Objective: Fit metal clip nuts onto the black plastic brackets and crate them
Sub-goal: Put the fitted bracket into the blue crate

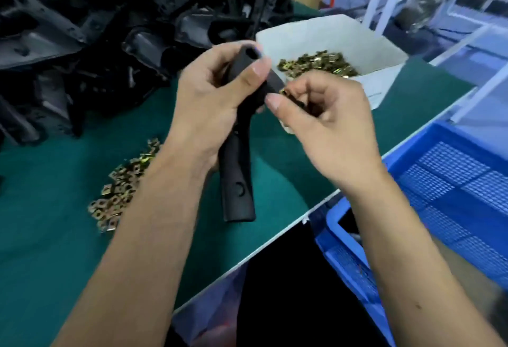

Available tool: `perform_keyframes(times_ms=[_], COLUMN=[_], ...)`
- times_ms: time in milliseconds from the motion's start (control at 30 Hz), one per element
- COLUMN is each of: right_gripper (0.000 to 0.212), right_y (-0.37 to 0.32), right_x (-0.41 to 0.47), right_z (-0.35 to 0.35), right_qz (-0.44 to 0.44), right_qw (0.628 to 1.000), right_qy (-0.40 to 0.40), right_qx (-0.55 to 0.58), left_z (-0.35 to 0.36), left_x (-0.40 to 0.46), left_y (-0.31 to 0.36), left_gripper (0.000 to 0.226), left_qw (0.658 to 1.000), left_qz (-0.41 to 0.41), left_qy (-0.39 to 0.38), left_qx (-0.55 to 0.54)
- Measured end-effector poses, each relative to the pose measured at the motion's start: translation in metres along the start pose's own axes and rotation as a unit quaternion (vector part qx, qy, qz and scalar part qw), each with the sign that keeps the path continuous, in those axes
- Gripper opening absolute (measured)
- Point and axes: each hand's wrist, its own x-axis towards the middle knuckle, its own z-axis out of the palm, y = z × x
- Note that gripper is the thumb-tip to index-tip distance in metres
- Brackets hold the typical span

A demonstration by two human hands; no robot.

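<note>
A long black plastic bracket (237, 176) sits at the centre of the frame, held up off the green bench (41, 209), its lower end hanging toward the bench's near edge. The left hand (211, 99) grips its upper part, fingers curled round it and the thumb pressed along the front. Just right of it, the right hand (327, 124) meets the bracket's upper side edge; its fingers are curled, pinching what looks like a brass-coloured clip nut (284, 92) against the bracket, though blur and the fingers hide most of it.

Behind the hands, right of centre, an open white box (357, 41) holds a heap of clip nuts (316, 63). A second loose scatter of clip nuts (121, 184) lies on the bench at lower left, beside the left forearm. A large pile of black brackets (96, 30) fills the upper left. A blue mesh-walled crate (453, 187) stands off the bench's edge at the right of the frame.
</note>
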Motion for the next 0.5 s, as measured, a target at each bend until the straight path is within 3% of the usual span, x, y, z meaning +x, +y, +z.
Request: perform_keyframes(times_ms=[200, 300, 367, 500], right_gripper=[0.021, 0.015, 0.012, 0.04], right_y=[0.042, 0.084, 0.117, 0.185], right_x=[-0.052, -0.083, -0.106, -0.16], right_z=[-0.124, -0.164, -0.179, -0.192], right_qz=[0.108, 0.201, 0.29, 0.453], right_qw=[0.975, 0.938, 0.89, 0.733], right_qy=[0.176, 0.233, 0.245, 0.328], right_qx=[0.083, 0.156, 0.254, 0.387], left_z=[0.16, 0.223, 0.251, 0.274], left_x=[0.002, -0.014, -0.031, -0.084], left_y=[-0.033, -0.071, -0.105, -0.191], left_gripper=[0.019, 0.021, 0.032, 0.056], left_qw=[0.99, 0.973, 0.951, 0.878], left_qz=[-0.016, -0.029, -0.066, -0.266], left_qy=[-0.122, -0.148, -0.177, -0.259], left_qx=[0.064, 0.175, 0.245, 0.301])
